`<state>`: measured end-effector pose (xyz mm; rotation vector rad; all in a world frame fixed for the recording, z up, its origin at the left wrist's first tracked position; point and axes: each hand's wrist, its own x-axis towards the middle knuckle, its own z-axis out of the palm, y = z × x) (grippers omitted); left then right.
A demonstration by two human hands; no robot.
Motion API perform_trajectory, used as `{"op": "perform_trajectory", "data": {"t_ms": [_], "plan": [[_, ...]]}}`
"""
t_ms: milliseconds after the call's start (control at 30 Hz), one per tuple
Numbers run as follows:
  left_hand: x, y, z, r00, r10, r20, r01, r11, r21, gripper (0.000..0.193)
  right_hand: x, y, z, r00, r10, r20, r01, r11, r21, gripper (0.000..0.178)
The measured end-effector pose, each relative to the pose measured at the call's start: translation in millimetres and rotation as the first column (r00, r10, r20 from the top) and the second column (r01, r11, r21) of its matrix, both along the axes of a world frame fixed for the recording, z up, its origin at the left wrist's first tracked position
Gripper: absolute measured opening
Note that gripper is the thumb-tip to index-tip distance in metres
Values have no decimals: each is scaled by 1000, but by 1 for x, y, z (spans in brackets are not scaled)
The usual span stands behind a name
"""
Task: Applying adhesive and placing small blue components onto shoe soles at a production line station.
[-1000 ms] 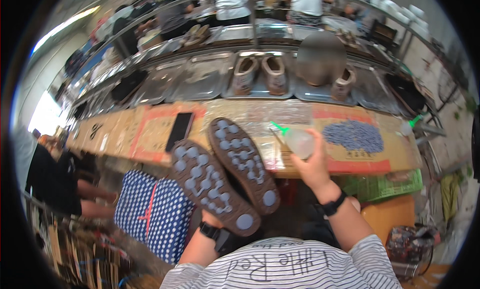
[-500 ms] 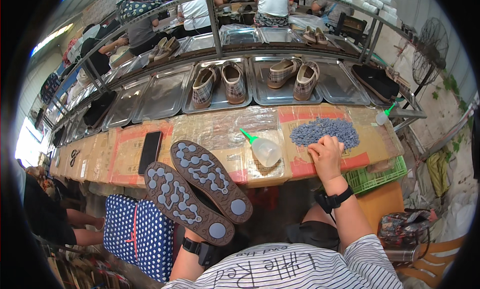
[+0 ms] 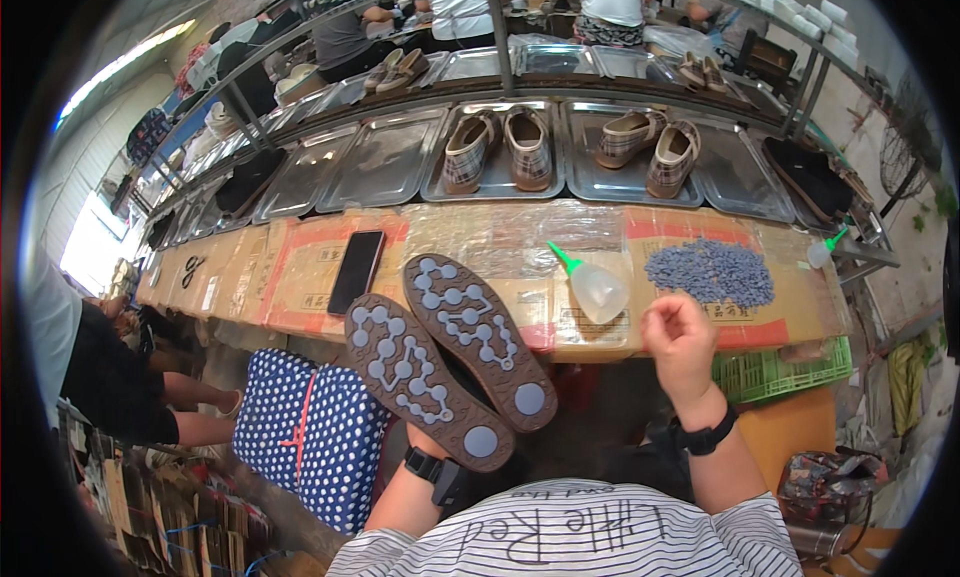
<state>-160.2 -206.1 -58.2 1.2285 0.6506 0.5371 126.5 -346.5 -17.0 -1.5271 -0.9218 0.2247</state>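
Observation:
My left hand (image 3: 424,441), mostly hidden beneath, grips a pair of shoes (image 3: 440,362) held soles up. The soles are brown with blue-grey round inserts joined in chains. My right hand (image 3: 682,349) is closed in a pinch in front of the table's near edge; whatever sits between its fingertips is too small to make out. Just beyond it a pile of small blue-grey pieces (image 3: 712,273) lies on the cardboard-covered table (image 3: 480,239). Between the shoes and the pile lies a clear squeeze bottle (image 3: 598,293) with a green nozzle.
A dark phone (image 3: 356,273) lies left of the shoes. Metal trays (image 3: 385,159) line the rack behind the table, some bearing plaid shoes (image 3: 528,149). A second squeeze bottle (image 3: 822,252) stands at the right end. Below are a green crate (image 3: 785,371) and a polka-dot cushion (image 3: 310,437).
My right hand has drawn back from the pile toward me, fingers still pinched. The view has turned left, so the table appears shifted right. The shoes stay in my left hand.

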Motion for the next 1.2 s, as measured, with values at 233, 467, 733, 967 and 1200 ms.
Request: {"op": "perform_trajectory", "data": {"t_ms": [233,467,733,967,1200], "plan": [[-2,3,4,999,-7,-32,7,1000,24,26,-74,43,-3,780,454,-430,-509,861,-13,10],[0,0,-1,999,1,-43,0,999,40,26,-83,64,-15,840,531,-110,-540,837,-86,7],[-3,2,-8,998,-3,-59,6,999,51,26,-86,66,-17,874,465,-138,-483,863,-147,9],[-4,2,-11,996,-6,-85,12,997,71,26,-93,42,1,654,323,684,-363,927,-90,30],[13,11,-6,994,-23,-110,34,995,96,26,-90,33,-1,597,348,722,-373,918,-134,42]]}}
